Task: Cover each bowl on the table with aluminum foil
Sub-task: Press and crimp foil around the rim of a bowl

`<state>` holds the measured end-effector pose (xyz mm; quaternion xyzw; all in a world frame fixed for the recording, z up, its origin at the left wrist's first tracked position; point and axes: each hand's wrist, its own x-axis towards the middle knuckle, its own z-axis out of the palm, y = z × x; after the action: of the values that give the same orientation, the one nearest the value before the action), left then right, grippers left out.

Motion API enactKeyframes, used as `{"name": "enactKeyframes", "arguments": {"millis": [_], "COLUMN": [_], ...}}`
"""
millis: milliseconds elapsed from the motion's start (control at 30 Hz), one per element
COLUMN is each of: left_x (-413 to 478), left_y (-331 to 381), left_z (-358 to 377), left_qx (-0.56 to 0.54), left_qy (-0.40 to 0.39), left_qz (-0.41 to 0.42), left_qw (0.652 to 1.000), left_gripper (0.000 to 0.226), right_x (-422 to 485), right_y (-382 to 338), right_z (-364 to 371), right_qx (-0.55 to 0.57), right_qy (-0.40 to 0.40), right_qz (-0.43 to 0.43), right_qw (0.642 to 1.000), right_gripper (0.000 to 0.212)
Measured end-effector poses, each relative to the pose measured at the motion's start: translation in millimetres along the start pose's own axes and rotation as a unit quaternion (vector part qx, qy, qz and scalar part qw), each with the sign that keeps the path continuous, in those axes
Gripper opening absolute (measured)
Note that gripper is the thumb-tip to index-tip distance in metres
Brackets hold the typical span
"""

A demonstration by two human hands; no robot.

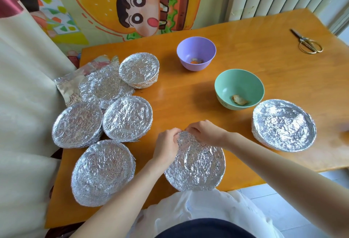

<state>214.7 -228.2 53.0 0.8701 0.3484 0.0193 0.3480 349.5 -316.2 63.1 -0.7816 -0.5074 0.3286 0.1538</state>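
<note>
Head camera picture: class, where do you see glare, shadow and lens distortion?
In the head view, glare sheens the orange wooden table beside the lilac plastic bowl; the green plastic bowl casts its shadow leftward; crinkled aluminium foil pinched by the left hand and right hand glints; wide-angle distortion bows the table's edges.

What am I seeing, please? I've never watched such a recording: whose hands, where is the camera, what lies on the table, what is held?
No machine here: a person wears one camera on the head, looking down at their own hands. The left hand and right hand pinch the foil at the far rim of a foil-wrapped bowl near the table edge. Five more wrapped bowls stand around: four left, one right. A purple bowl and a green bowl are uncovered, with food scraps inside. Loose foil lies far left, scissors far right.
</note>
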Motion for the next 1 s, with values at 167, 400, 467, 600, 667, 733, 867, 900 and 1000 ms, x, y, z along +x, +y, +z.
{"name": "enactKeyframes", "arguments": {"millis": [167, 400, 467, 600, 667, 733, 867, 900, 1000], "left_x": [-4.4, -6.7, -5.5, -10.0, -11.8, -11.7, -7.5, -5.3, 2.0], "left_y": [10.5, 10.8, 9.4, -0.9, -5.7, -8.9, -12.3, -14.1, -17.4], "left_z": [3.6, 5.3, 2.2, -3.2, -3.6, -3.8, -9.6, -11.6, -18.2], "left_qx": [0.028, 0.054, 0.043, 0.037, 0.033, 0.038, 0.065, 0.068, 0.06], "left_qy": [-0.014, -0.002, 0.002, 0.013, 0.012, 0.008, -0.011, -0.026, -0.061], "left_qz": [0.03, 0.037, 0.038, 0.025, 0.01, -0.002, -0.021, -0.028, -0.043], "left_qw": [0.999, 0.998, 0.998, 0.999, 0.999, 0.999, 0.998, 0.997, 0.995], "left_gripper": [0.036, 0.04, 0.039, 0.037, 0.037, 0.037, 0.041, 0.041, 0.04], "right_x": [1.1, -4.4, -4.6, -7.1, -7.2, -3.5, 5.0, 5.3, 5.8], "right_y": [-4.7, -9.3, -4.1, 5.1, 3.7, 1.7, -2.8, -4.4, -5.5], "right_z": [1.6, 2.9, 3.1, 12.4, 18.3, 20.2, 18.5, 17.1, 15.4], "right_qx": [-0.01, -0.025, 0.005, 0.01, -0.006, -0.01, 0.008, 0.011, 0.012], "right_qy": [-0.009, -0.006, 0.015, 0.049, 0.056, 0.058, 0.064, 0.069, 0.074], "right_qz": [0.047, 0.046, 0.049, 0.05, 0.049, 0.046, 0.032, 0.034, 0.035], "right_qw": [0.999, 0.999, 0.999, 0.997, 0.997, 0.997, 0.997, 0.997, 0.997], "right_gripper": [0.048, 0.045, 0.042, 0.03, 0.028, 0.029, 0.032, 0.032, 0.033]}}
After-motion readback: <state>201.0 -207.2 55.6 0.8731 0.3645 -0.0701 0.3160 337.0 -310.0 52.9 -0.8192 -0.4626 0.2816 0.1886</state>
